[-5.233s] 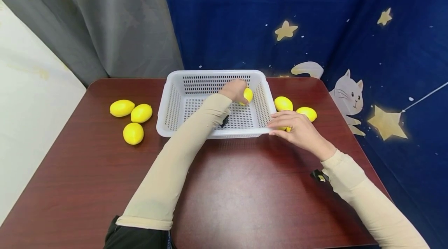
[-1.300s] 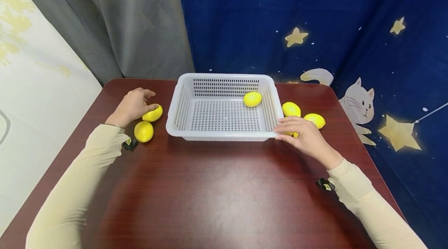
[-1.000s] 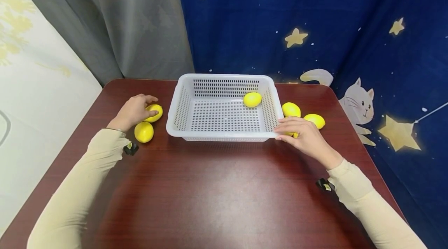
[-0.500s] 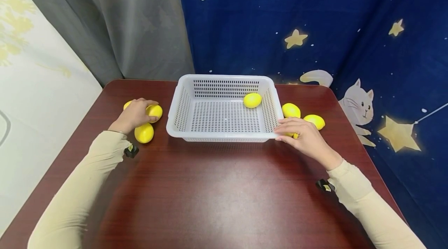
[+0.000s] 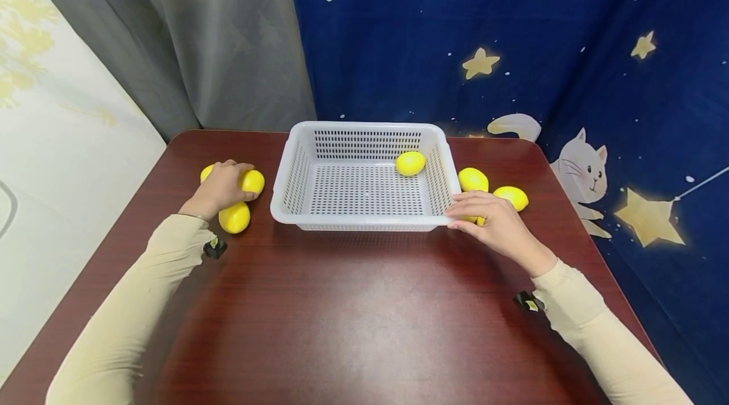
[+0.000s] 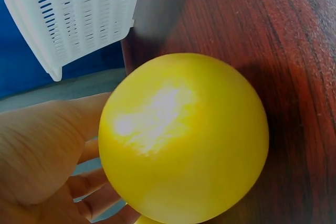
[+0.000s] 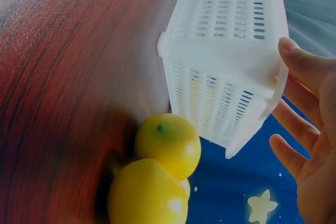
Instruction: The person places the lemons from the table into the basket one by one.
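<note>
I have the dark red table point(image 5: 364, 304) filling the lower head view, with the white basket point(image 5: 364, 220) standing upright near its far edge. My right hand point(image 5: 497, 220) holds the basket's near right corner, thumb and fingers at the rim. My left hand point(image 5: 221, 185) curls thumb and fingers narrowly around a gripped lemon point(image 5: 253, 181), left of the basket. Beside it I see a nearer lemon point(image 5: 234, 218) and a partly covered lemon point(image 5: 206, 171). One lone lemon point(image 5: 411, 164) sits inside the basket, toward its right end; three right-side lemons point(image 5: 473, 180) lie outside, one half hidden by my hand.

Left hand point(image 5: 218, 188) now out of perforated basket point(image 5: 367, 219), gripping tabletop lemon point(image 5: 254, 181); released lemon point(image 5: 411, 163) lies well right of hand.
</note>
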Available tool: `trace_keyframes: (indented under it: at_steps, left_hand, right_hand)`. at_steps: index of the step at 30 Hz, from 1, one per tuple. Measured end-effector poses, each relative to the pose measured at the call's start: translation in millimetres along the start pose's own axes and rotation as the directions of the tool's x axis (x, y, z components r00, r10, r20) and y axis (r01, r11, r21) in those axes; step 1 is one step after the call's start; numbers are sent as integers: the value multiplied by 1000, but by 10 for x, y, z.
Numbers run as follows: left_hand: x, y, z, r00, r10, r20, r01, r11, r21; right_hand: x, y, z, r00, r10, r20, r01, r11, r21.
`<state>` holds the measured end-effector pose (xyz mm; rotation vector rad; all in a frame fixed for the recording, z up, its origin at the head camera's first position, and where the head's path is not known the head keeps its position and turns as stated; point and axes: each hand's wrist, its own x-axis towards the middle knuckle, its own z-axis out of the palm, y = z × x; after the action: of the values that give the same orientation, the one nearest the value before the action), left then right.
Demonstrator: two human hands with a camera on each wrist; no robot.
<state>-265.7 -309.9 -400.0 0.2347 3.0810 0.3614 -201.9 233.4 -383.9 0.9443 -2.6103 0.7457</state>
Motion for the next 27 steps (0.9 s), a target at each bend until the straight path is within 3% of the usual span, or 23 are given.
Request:
trace_keyframes:
  at_steps: [9,27]
  left_hand:
    - [19,14,16,1000,6,-8,-5,999,41]
    - [-31,36,41,999,-34,-30,35,999,22]
  right_hand:
    - [-2,3,2,1000,-2,-4,2,1000,0]
    - [-10,6,5,1000,9,-4,-9,1000,6]
